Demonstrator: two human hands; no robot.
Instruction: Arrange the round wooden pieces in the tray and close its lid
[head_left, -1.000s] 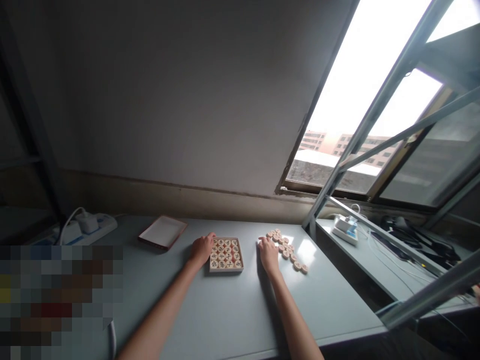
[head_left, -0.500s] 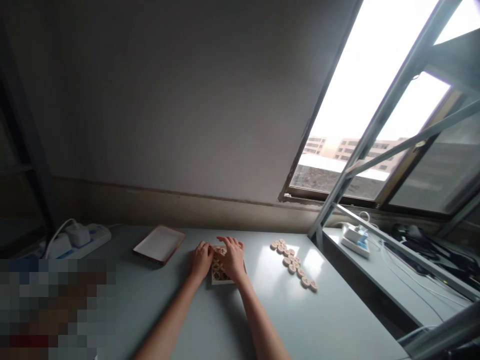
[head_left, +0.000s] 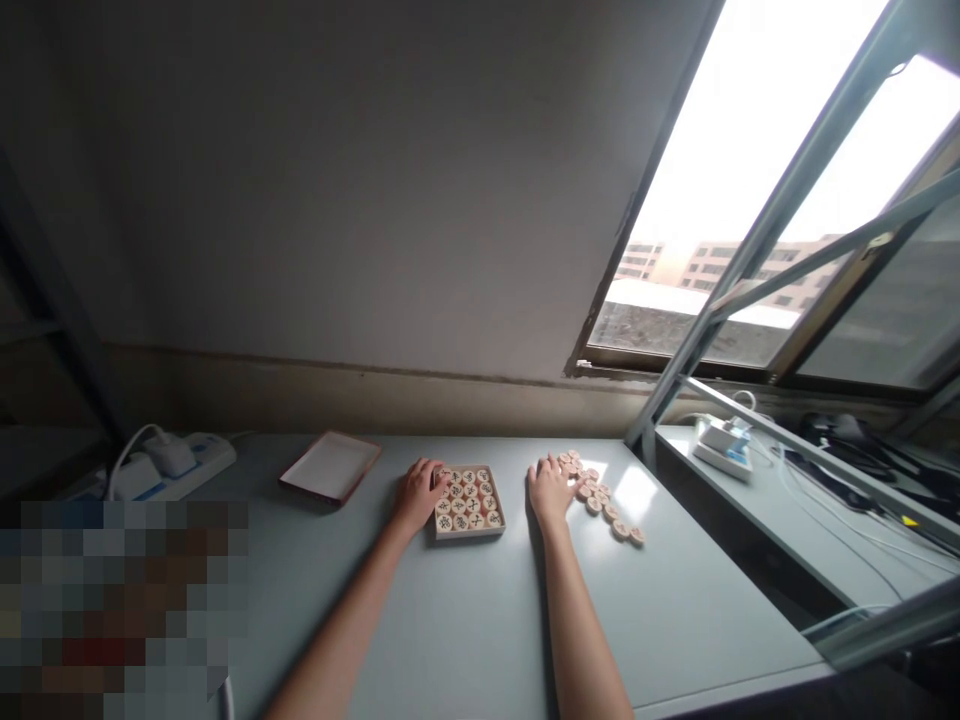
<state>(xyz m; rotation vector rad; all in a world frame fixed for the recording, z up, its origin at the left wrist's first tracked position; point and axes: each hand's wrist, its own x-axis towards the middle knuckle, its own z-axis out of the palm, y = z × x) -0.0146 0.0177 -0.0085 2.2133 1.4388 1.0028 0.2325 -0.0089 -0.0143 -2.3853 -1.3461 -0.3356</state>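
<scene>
A shallow square box [head_left: 470,536] holds rows of round wooden xiangqi pieces [head_left: 474,505] marked with characters. My left hand [head_left: 417,497] grips the box's upper left side, its thumb lying over the rim near the pieces. To the right of the box, my right hand [head_left: 552,490] lies palm down at the left edge of a loose group of xiangqi pieces [head_left: 593,505], fingers apart and thumb pointing at them. Whether its fingertips touch a piece I cannot tell.
An upturned red-edged box lid [head_left: 330,467] lies on the grey table [head_left: 465,620], left of the box. Power strips with plugs [head_left: 176,465] stand at the far left. A metal bed frame [head_left: 720,310] rises at the right, before a window.
My right hand has left the box and moved right to the loose pieces. My left hand stays at the box's left side. The view has shifted slightly.
</scene>
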